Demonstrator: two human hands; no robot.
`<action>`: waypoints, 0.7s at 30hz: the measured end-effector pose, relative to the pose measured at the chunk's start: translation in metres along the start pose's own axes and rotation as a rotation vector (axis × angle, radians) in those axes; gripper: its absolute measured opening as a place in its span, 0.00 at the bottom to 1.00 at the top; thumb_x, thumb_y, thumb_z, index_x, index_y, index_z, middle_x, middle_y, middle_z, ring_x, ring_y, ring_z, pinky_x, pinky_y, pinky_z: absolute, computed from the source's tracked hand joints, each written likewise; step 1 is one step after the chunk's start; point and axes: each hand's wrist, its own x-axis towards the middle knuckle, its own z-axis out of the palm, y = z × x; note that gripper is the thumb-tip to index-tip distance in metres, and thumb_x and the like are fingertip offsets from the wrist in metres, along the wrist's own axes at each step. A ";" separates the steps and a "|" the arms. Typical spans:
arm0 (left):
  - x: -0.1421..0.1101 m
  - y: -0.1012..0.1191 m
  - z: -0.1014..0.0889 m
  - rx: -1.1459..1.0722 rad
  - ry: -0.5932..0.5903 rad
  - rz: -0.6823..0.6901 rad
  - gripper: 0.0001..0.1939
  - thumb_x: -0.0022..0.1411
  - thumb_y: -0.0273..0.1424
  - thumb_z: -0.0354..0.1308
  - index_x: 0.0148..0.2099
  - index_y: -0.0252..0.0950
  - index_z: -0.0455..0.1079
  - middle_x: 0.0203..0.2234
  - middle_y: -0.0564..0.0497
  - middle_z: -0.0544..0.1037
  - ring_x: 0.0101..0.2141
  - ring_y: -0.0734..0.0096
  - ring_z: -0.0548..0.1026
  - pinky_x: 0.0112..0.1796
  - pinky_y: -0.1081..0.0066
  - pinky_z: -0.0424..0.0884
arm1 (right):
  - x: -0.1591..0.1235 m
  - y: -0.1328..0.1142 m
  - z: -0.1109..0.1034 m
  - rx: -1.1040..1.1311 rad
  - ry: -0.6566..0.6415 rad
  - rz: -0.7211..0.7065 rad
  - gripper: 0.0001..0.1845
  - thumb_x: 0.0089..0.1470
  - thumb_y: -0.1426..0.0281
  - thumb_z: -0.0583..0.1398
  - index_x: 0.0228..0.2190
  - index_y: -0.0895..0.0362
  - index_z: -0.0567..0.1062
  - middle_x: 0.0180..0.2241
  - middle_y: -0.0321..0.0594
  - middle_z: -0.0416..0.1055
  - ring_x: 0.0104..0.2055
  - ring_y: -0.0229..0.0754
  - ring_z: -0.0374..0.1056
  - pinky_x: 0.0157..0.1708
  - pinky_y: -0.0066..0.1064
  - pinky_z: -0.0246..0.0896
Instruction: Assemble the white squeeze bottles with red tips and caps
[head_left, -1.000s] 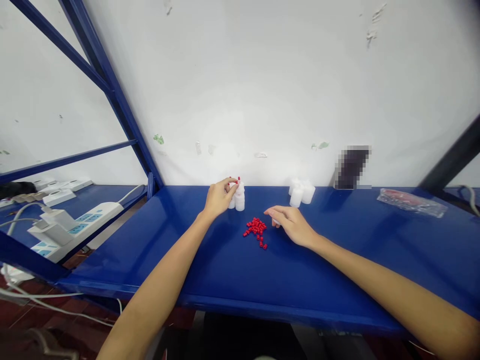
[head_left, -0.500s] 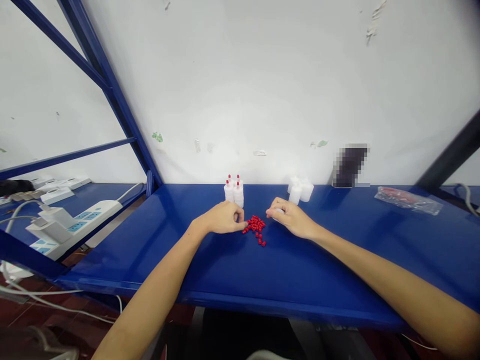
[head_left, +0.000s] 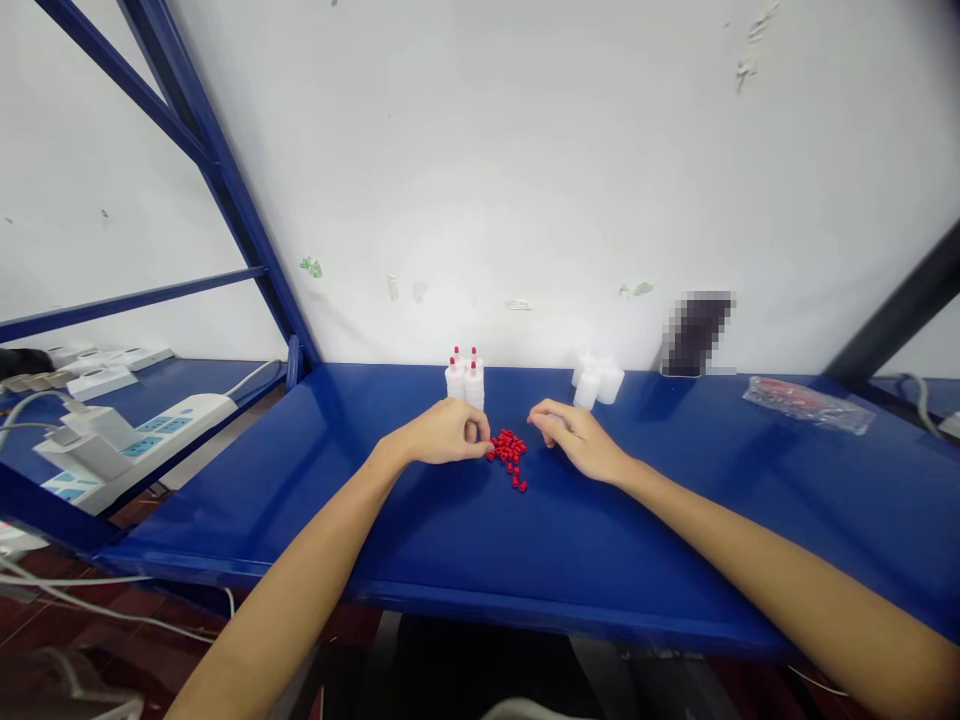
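A loose pile of small red caps (head_left: 510, 447) lies on the blue table. At its left edge my left hand (head_left: 454, 432) is closed in a pinch, thumb and forefinger on a red cap that the fingertips mostly cover. To the right of the pile, my right hand (head_left: 577, 437) is curled closed around a small white bottle, which the fingers almost wholly hide. Behind my left hand stand several white bottles with red-tipped nozzles (head_left: 473, 385). Plain white bottles (head_left: 587, 388) stand in a group beyond my right hand.
A clear plastic bag (head_left: 808, 404) with red contents lies at the right rear of the blue table (head_left: 600, 570). A dark blurred panel (head_left: 696, 335) leans on the wall. White power strips (head_left: 169, 435) and cables lie at the left beside a blue frame post (head_left: 247, 220).
My left hand has stayed by the caps, its fingertips pinched at the pile. My right hand's fingers have turned slightly, so the white bottle shows less. The view has shifted a little.
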 end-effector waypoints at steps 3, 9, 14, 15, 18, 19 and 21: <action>0.003 0.009 0.006 -0.091 0.159 0.057 0.08 0.56 0.35 0.62 0.32 0.34 0.74 0.20 0.54 0.74 0.21 0.76 0.70 0.26 0.76 0.66 | -0.002 -0.004 0.002 -0.075 -0.040 -0.040 0.23 0.65 0.54 0.48 0.26 0.55 0.69 0.22 0.33 0.66 0.26 0.39 0.61 0.29 0.30 0.54; 0.010 0.021 0.037 -0.167 0.302 0.122 0.06 0.57 0.31 0.60 0.34 0.33 0.72 0.23 0.53 0.76 0.20 0.79 0.71 0.24 0.79 0.66 | -0.011 -0.010 0.010 -0.188 -0.056 -0.118 0.24 0.67 0.60 0.42 0.22 0.55 0.62 0.22 0.34 0.65 0.25 0.39 0.60 0.30 0.31 0.49; 0.011 0.023 0.050 -0.123 0.361 0.199 0.05 0.56 0.29 0.61 0.35 0.33 0.74 0.22 0.54 0.77 0.19 0.81 0.70 0.24 0.80 0.66 | -0.013 -0.011 0.010 -0.245 -0.023 -0.103 0.23 0.65 0.61 0.42 0.20 0.54 0.58 0.20 0.35 0.63 0.24 0.40 0.59 0.29 0.32 0.46; 0.011 0.023 0.051 -0.118 0.371 0.214 0.05 0.56 0.29 0.61 0.35 0.33 0.74 0.22 0.54 0.77 0.18 0.81 0.70 0.24 0.80 0.66 | -0.013 -0.011 0.010 -0.250 -0.018 -0.107 0.23 0.65 0.61 0.42 0.20 0.54 0.58 0.20 0.35 0.63 0.24 0.40 0.58 0.29 0.32 0.46; 0.011 0.021 0.054 -0.080 0.412 0.267 0.04 0.56 0.27 0.61 0.35 0.34 0.75 0.24 0.53 0.77 0.19 0.82 0.69 0.24 0.79 0.66 | -0.013 -0.011 0.009 -0.276 -0.017 -0.120 0.23 0.65 0.60 0.43 0.20 0.54 0.58 0.20 0.35 0.63 0.24 0.40 0.58 0.28 0.32 0.45; 0.012 0.020 0.055 -0.069 0.421 0.283 0.04 0.56 0.26 0.61 0.35 0.34 0.75 0.25 0.53 0.77 0.19 0.82 0.69 0.25 0.79 0.66 | -0.013 -0.012 0.009 -0.293 -0.020 -0.120 0.23 0.64 0.59 0.43 0.21 0.54 0.59 0.21 0.36 0.63 0.24 0.40 0.58 0.28 0.32 0.45; 0.012 0.020 0.057 -0.060 0.425 0.311 0.04 0.57 0.25 0.60 0.35 0.34 0.75 0.25 0.53 0.76 0.20 0.82 0.69 0.26 0.79 0.66 | -0.013 -0.012 0.010 -0.328 -0.029 -0.118 0.22 0.64 0.58 0.46 0.21 0.55 0.61 0.21 0.36 0.65 0.24 0.40 0.59 0.28 0.32 0.45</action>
